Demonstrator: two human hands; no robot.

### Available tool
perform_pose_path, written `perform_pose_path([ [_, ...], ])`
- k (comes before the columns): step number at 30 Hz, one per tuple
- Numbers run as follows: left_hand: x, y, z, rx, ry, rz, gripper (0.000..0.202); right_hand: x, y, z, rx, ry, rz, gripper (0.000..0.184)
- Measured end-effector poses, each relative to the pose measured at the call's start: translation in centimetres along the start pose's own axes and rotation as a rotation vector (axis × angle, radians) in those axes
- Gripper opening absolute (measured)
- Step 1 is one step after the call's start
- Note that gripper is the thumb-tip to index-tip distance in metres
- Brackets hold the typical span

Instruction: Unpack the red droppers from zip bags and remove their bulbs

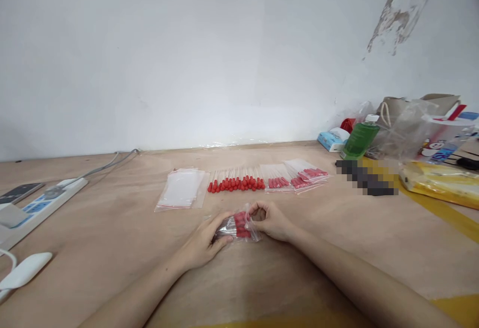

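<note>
A clear zip bag (227,226) lies between my two hands, low over the table. Inside it are several droppers (242,224) with red bulbs toward the right and clear thin stems to the left. My left hand (205,243) grips the bag's left end, thumb and fingers on either side. At the bag's right edge, my right hand (270,220) pinches the mouth between thumb and fingers. Behind them is a row of loose red-bulbed droppers (236,183). Flat zip bags (179,188) are stacked left of this row, and filled zip bags (305,175) overlap to its right.
A power strip (48,203) with a cable and a phone (20,192) are at left, near a white plug-like piece (28,270). At right stand a green bottle (359,141), a tissue pack (331,141), plastic bags (398,128) and a yellow packet (441,183).
</note>
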State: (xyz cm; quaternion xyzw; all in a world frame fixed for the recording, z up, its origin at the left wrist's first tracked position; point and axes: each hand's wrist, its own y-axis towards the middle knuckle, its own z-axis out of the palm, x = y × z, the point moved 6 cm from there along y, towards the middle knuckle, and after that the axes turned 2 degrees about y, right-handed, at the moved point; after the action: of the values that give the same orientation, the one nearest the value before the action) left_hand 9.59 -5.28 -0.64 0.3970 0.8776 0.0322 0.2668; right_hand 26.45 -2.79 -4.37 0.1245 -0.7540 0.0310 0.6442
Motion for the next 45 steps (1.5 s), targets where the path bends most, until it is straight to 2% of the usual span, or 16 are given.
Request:
perform_pose_path([
  [5,0.1,-0.2,0.1,-0.006,-0.004,-0.007,0.045,0.7,-0.3,0.5,-0.006,0.026,-0.017,0.022],
  [9,0.2,-0.2,0.0,-0.031,0.006,-0.007,0.045,0.8,-0.2,0.0,-0.046,0.069,0.007,0.026],
  [14,0.1,-0.2,-0.1,-0.014,-0.002,-0.011,0.044,-0.1,-0.3,-2.8,0.003,0.280,0.184,0.037],
  [18,0.0,-0.1,-0.2,-0.005,0.003,-0.016,0.043,-0.5,-0.4,-5.7,0.011,0.432,0.243,0.037],
  [25,-0.1,-0.2,-0.2,-0.011,0.019,0.039,0.041,-0.6,-0.1,-7.0,0.032,0.384,0.244,0.034],
  [28,-0.1,-0.2,-0.3,-0.016,0.032,0.039,0.040,0.6,0.1,-9.7,-0.052,0.328,0.211,0.034],
  [32,0.0,-0.2,-0.3,-0.011,0.026,0.036,0.042,2.8,0.3,-14.6,-0.311,0.313,0.081,0.036],
  [34,0.1,-0.2,-0.2,-0.003,0.014,0.034,0.043,3.5,0.6,-15.8,-0.451,0.296,-0.015,0.038],
  [36,0.3,-0.3,-0.1,0.010,0.005,0.029,0.043,3.7,1.3,-15.5,-0.561,0.212,-0.107,0.039],
  [39,0.4,-0.3,0.0,0.017,0.001,0.018,0.042,3.4,2.6,-13.1,-0.618,-0.068,-0.230,0.030],
  [42,0.4,-0.2,0.1,0.026,0.001,0.012,0.042,3.0,3.8,-10.1,-0.534,-0.393,-0.324,0.017],
  [45,0.2,-0.2,0.0,0.028,-0.003,0.018,0.041,2.5,4.2,-8.3,-0.417,-0.595,-0.363,0.016],
])
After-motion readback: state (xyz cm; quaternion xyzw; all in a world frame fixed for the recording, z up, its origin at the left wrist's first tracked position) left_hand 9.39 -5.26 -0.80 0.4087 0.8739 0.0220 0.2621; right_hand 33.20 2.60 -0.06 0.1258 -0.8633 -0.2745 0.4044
